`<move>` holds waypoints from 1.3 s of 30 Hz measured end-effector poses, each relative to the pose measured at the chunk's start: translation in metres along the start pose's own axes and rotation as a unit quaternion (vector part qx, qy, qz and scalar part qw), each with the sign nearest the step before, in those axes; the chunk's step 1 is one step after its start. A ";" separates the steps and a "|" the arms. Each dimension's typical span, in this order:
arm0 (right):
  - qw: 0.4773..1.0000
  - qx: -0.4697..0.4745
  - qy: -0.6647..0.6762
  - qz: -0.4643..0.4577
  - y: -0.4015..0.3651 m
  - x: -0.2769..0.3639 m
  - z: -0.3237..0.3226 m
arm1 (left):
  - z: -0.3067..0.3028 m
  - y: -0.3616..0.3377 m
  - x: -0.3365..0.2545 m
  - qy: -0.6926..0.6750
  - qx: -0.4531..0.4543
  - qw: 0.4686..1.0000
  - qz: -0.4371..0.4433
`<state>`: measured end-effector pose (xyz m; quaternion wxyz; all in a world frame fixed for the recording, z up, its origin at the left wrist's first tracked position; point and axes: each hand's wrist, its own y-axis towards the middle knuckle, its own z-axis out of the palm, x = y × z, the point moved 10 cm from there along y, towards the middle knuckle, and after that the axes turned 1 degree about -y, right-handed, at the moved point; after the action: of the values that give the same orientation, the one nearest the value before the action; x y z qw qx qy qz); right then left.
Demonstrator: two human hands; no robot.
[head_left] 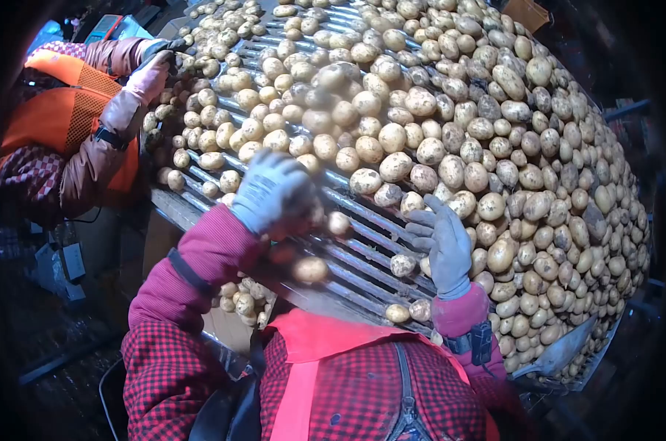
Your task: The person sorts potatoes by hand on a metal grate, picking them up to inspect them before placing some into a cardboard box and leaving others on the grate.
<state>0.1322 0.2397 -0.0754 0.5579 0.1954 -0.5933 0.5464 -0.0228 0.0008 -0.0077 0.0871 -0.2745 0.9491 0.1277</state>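
My left hand [272,189], in a grey-blue glove, is over the near left part of the metal slatted rack [358,224]. Motion smears its fingers, and I cannot see whether they hold a potato. Just below it, a blurred potato [311,270] is near the front edge, and another potato [339,223] is beside the fingertips. My right hand [444,246], gloved alike, has its fingers stretched out and apart at the edge of the potato pile [524,176]. Close to its fingers, a dirt-marked potato [402,265] lies on the bars.
At the upper left, another person in an orange vest [68,110] has gloved hands [156,70] among potatoes on the same rack. More potatoes [243,300] sit below the front edge. A metal scoop [564,353] rests against the pile at lower right.
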 end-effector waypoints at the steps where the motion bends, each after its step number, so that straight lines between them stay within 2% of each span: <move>1: 1.000 0.005 0.001 0.004 0.000 0.000 0.002 | -0.012 0.007 0.008 0.017 -0.025 0.999 -0.012; 2: 1.000 0.018 0.021 0.003 0.001 0.001 0.004 | -0.032 0.018 0.007 0.012 -0.108 0.994 0.002; 5: 1.000 0.017 0.022 0.008 0.010 -0.001 0.006 | -0.034 0.068 -0.016 0.017 -0.115 0.991 0.065; 7: 0.999 0.024 0.021 0.011 0.013 0.001 0.005 | -0.006 0.102 -0.022 -0.005 -0.086 0.991 0.098; 9: 1.000 0.021 0.014 0.011 0.013 0.001 0.006 | 0.029 0.127 -0.004 0.009 -0.023 0.999 0.048; 11: 1.000 0.029 -0.001 0.009 0.013 0.000 0.001 | 0.028 0.133 0.020 0.033 -0.073 0.996 0.043; 12: 0.999 0.023 0.022 0.016 0.012 -0.003 -0.002 | 0.026 0.130 0.027 0.073 -0.070 0.993 0.066; 15: 0.998 0.024 0.044 0.034 0.012 -0.003 -0.001 | 0.023 0.118 0.051 0.153 -0.051 0.987 0.009; 16: 0.998 0.027 0.040 0.035 0.012 -0.001 -0.001 | 0.017 0.113 0.058 0.129 -0.069 0.989 0.007; 17: 0.998 0.026 0.038 0.031 0.012 0.000 -0.001 | 0.017 0.108 0.074 0.183 -0.059 0.980 -0.047; 19: 0.999 0.024 0.031 0.023 0.010 0.001 -0.002 | 0.005 0.091 0.112 0.124 -0.074 0.979 -0.141; 21: 0.999 0.025 0.030 0.027 0.010 0.000 -0.002 | 0.008 0.069 0.150 0.043 -0.052 0.975 -0.210; 22: 0.999 0.028 0.029 0.027 0.011 0.000 0.000 | -0.002 0.059 0.158 0.094 -0.098 0.971 -0.198; 23: 0.999 0.029 0.028 0.026 0.012 0.001 0.001 | 0.000 0.046 0.175 0.077 -0.086 0.969 -0.220; 25: 0.999 0.031 0.025 0.028 0.011 0.002 0.001 | -0.004 0.021 0.195 0.147 -0.023 0.947 -0.286; 26: 0.999 0.033 0.026 0.030 0.010 0.001 0.001 | -0.011 0.014 0.187 0.235 -0.025 0.938 -0.253; 27: 0.999 0.033 0.027 0.030 0.011 0.002 0.001 | -0.019 0.009 0.183 0.289 -0.070 0.924 -0.242; 29: 0.998 0.037 0.030 0.030 0.011 0.001 0.002 | -0.039 0.021 0.137 0.287 -0.151 0.934 -0.150; 30: 0.998 0.038 0.033 0.030 0.011 0.002 0.002 | -0.043 0.035 0.101 0.198 -0.155 0.964 -0.088; 32: 0.998 0.039 0.032 0.028 0.011 0.003 0.006 | -0.026 0.067 0.047 0.059 -0.091 0.994 0.025; 34: 0.998 0.037 0.028 0.029 0.012 -0.001 0.004 | 0.010 0.090 0.015 0.014 0.003 0.997 0.073; 35: 0.998 0.042 0.025 0.026 0.013 -0.003 0.004 | 0.037 0.099 0.014 0.001 0.105 0.994 0.029; 36: 0.998 0.046 0.034 0.031 0.015 -0.005 0.003 | 0.069 0.101 0.038 0.014 0.058 0.998 -0.035; 39: 0.998 0.062 0.015 0.014 0.013 0.001 0.006 | 0.075 0.113 0.033 0.017 0.221 0.970 -0.100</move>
<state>0.1182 0.2396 -0.0790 0.5455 0.2133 -0.5526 0.5929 -0.1046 0.0988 -0.0645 0.1420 -0.3443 0.9227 -0.0991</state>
